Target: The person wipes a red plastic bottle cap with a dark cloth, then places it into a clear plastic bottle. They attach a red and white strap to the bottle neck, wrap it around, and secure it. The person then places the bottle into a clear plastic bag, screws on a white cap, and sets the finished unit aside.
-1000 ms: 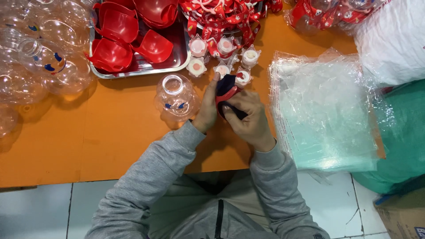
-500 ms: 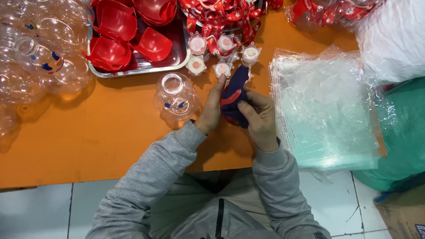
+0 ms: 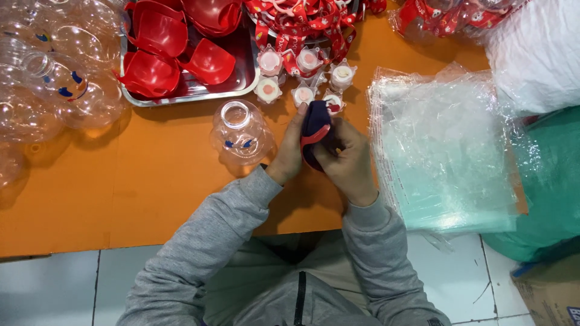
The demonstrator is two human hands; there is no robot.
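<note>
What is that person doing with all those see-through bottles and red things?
A person in a grey sweater sits at an orange table. Both hands, the left hand and right hand, hold a small dark blue and red piece between them. A clear round bottle stands just beside the left hand. Red cups fill a metal tray, small caps sit ahead, and clear plastic bags lie stacked nearby.

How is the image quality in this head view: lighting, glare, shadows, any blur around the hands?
Head view: bright, even overhead light; soft shadows beneath the clear round plastic bottle and along the shiny metal tray; white glare on the stack of clear plastic bags; the left hand, right hand and dark blue and red part look slightly soft.
</note>
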